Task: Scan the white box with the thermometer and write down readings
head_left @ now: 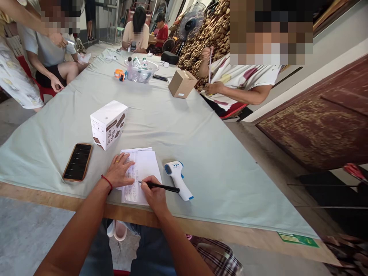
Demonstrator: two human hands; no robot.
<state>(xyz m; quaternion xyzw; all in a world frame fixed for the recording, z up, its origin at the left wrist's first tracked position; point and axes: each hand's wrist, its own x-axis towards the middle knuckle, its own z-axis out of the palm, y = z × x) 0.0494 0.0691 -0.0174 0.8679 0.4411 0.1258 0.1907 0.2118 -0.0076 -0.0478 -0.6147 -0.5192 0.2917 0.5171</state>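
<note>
Sheets of white paper (146, 165) with rows of small writing lie near the table's front edge. My left hand (120, 170) rests flat on their left side, fingers spread, with a ring and a red wrist cord showing. In my right hand (154, 193) is a black pen (168, 188), its tip on or just above the written column. Close by on the right lies a white and blue infrared thermometer (179, 180). A white box (107, 124) with brown print stands behind the left hand, and a phone (77, 162) lies dark side up to the left.
Farther back on the cloth-covered table (218, 168) are a clear plastic basin (140, 73) with bottles, a cardboard box (182, 83) and orange tape-like items (120, 74). Several people sit or stand around. One at the right holds a thin strip (210, 65). A fan (191, 23) stands behind.
</note>
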